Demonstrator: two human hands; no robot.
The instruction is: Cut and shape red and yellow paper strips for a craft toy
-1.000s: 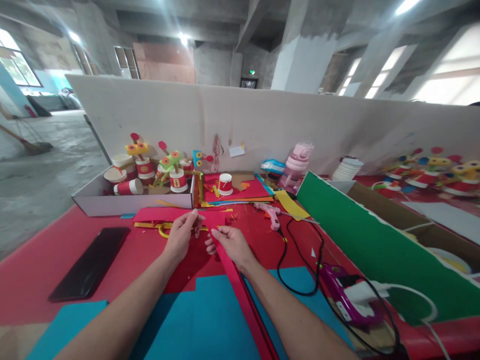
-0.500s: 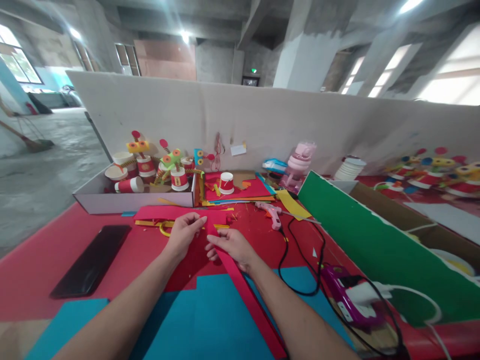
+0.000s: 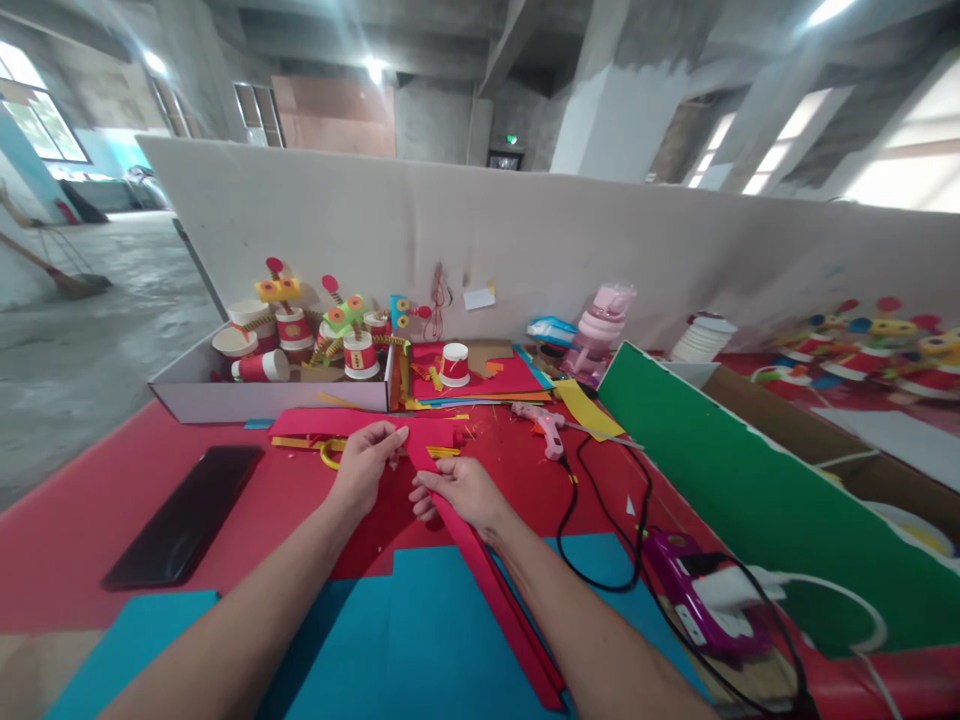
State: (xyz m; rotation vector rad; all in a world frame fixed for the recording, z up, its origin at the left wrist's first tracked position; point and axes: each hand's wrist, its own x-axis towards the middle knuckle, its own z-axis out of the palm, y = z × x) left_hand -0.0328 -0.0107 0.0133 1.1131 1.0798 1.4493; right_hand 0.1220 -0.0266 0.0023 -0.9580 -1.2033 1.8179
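Observation:
A long red paper strip (image 3: pixel 480 565) runs from between my hands down toward the lower right, over blue sheets (image 3: pixel 420 620). My left hand (image 3: pixel 369 462) pinches its upper end between thumb and fingers. Just below and to the right, my right hand (image 3: pixel 457 492) holds the strip between thumb and fingers. Behind the hands lies a wider piece of red paper (image 3: pixel 311 423), with yellow-handled scissors (image 3: pixel 330 455) partly under it.
A black phone (image 3: pixel 184 515) lies at the left. Behind are a box of paper-cup figures (image 3: pixel 270 398) and a paper cup (image 3: pixel 454 366). A pink glue gun (image 3: pixel 544 420), its cable, a purple power strip (image 3: pixel 694 590) and a green-sided box (image 3: pixel 750 490) are at the right.
My left hand has moved slightly left, and the strip's upper end now reaches up to its fingertips. My right hand has barely moved.

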